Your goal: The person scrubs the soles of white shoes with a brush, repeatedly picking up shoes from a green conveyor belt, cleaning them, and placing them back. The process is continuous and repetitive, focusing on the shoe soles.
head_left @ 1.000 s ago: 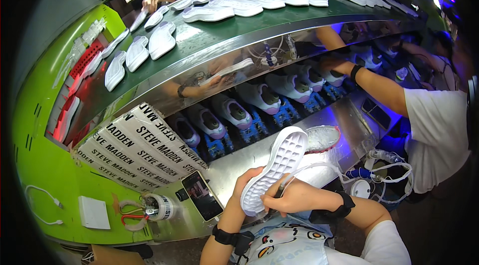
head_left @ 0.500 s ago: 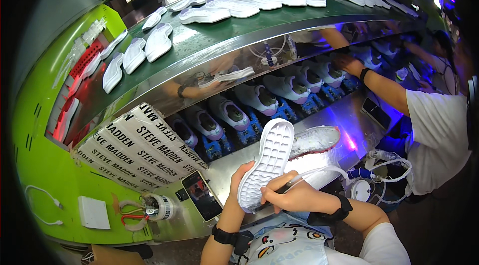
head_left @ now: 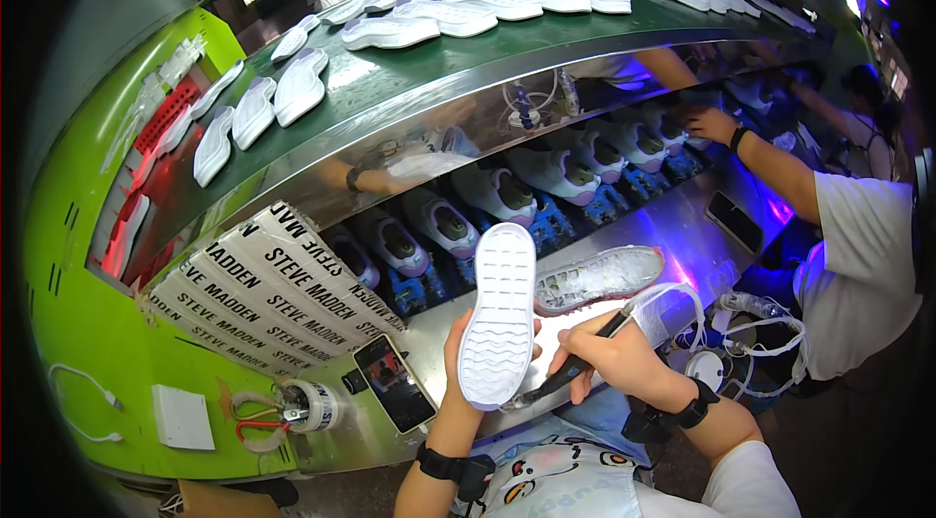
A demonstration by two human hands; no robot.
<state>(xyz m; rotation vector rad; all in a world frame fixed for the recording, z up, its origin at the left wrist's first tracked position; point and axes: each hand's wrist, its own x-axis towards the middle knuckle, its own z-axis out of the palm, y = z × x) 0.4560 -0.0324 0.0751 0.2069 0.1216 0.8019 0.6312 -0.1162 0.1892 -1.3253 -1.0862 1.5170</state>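
Observation:
A white shoe sole stands nearly upright in front of me, its grooved tread side in view. My left hand is closed around its lower left edge; part of the fingers is hidden behind it. In my right hand is a black pen-shaped brush, gripped like a pen and joined to a pale tube. The brush tip is down by the sole's lower right edge; whether it touches cannot be seen. Just beyond, a whitish shoe upper with a reddish rim lies on the metal bench.
White soles lie on a green belt above a rack of several pale shoes. At left are a printed box, a phone and a tub with scissors. A co-worker's arm reaches in from the right.
The sole has swung from leaning right to nearly upright, a little leftward. My right hand and brush moved off its face to the right. Belt soles and racked shoes shifted slightly left.

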